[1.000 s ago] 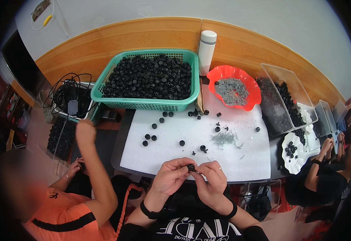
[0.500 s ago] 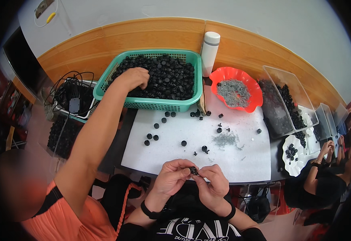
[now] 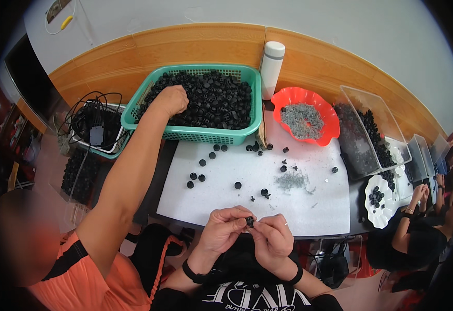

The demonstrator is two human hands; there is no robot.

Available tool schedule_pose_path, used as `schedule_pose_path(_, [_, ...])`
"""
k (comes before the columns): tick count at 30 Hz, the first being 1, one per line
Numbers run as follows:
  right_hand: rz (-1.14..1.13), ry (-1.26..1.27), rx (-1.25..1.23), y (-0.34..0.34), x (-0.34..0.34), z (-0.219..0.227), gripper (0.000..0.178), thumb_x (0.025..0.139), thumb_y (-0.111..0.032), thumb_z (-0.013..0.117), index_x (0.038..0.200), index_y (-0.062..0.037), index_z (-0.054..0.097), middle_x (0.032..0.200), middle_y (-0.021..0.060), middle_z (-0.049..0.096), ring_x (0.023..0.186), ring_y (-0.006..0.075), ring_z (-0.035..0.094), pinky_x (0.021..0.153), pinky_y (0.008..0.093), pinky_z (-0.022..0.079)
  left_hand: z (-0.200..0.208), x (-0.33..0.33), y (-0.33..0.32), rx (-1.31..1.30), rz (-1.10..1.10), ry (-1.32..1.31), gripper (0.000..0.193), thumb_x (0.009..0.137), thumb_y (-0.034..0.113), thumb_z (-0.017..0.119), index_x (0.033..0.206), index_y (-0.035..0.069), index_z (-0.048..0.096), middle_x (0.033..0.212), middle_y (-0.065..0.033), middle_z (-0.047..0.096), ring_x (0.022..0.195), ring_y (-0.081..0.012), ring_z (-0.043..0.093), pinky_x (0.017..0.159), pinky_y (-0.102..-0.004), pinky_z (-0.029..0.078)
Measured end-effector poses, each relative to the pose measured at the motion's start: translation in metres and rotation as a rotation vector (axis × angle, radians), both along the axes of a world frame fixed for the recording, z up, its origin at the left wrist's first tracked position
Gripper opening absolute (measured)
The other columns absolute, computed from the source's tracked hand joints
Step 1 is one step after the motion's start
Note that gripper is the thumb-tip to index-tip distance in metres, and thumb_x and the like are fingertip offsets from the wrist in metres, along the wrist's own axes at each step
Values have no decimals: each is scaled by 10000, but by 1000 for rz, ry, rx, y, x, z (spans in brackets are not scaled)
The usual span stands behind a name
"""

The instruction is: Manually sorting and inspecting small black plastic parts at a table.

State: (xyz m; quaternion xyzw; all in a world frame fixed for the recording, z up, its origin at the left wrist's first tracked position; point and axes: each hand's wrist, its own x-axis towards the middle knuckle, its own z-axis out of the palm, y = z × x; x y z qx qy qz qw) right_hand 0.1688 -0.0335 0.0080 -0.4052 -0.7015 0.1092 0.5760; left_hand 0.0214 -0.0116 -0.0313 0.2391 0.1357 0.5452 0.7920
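Just past the table's near edge, my left hand (image 3: pixel 225 231) pinches a small round black plastic part (image 3: pixel 250 221) between thumb and fingertips. My right hand (image 3: pixel 272 242) meets it from the other side, its thumb and fingers closed at the part's edge. A tiny pale piece shows by the right hand's knuckles; its kind is too small to make out. Beyond my hands, a white sheet (image 3: pixel 206 202) carries loose black round caps (image 3: pixel 238 185), small black cross-shaped pieces (image 3: pixel 253 199) and a small heap of fine grey pieces (image 3: pixel 290 180).
A green basket (image 3: pixel 206 136) of black parts stands at the back left, a co-worker's hand (image 3: pixel 172 100) in it. To its right are a white bottle (image 3: pixel 271 70), a red dish (image 3: pixel 331 116) of grey pieces, a clear bin (image 3: pixel 359 147) and a white scalloped plate (image 3: pixel 377 217).
My right hand has shifted slightly and the black part has turned a little between my fingers. The co-worker's hand has moved slightly left and lower into the parts.
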Motion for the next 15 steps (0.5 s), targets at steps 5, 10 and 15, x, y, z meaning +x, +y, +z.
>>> schedule_pose_path(5, [1, -19, 17, 1, 2, 0, 256, 683, 80, 766, 903, 0, 663, 788, 97, 623, 637, 220, 540, 533, 299, 409, 1, -1, 0, 50, 25, 53, 154, 895, -4, 666, 1039, -23, 718, 1039, -133, 673, 877, -164, 648, 747, -241, 534])
schedule_pose_path(10, [41, 4, 27, 2, 1, -1, 254, 682, 85, 764, 897, 1, 657, 793, 101, 621, 628, 222, 536, 527, 300, 409, 3, 0, -1, 74, 43, 61, 151, 894, 5, 671, 1035, -26, 718, 1037, -134, 673, 873, -164, 644, 740, -243, 528])
schedule_pose_path(15, [45, -19, 39, 3, 2, -2, 289, 673, 97, 787, 905, 3, 644, 787, 111, 631, 621, 198, 541, 521, 269, 409, 4, 1, -2, 76, 58, 60, 154, 896, 7, 669, 1037, -33, 714, 1042, -143, 671, 870, -169, 646, 753, -250, 534])
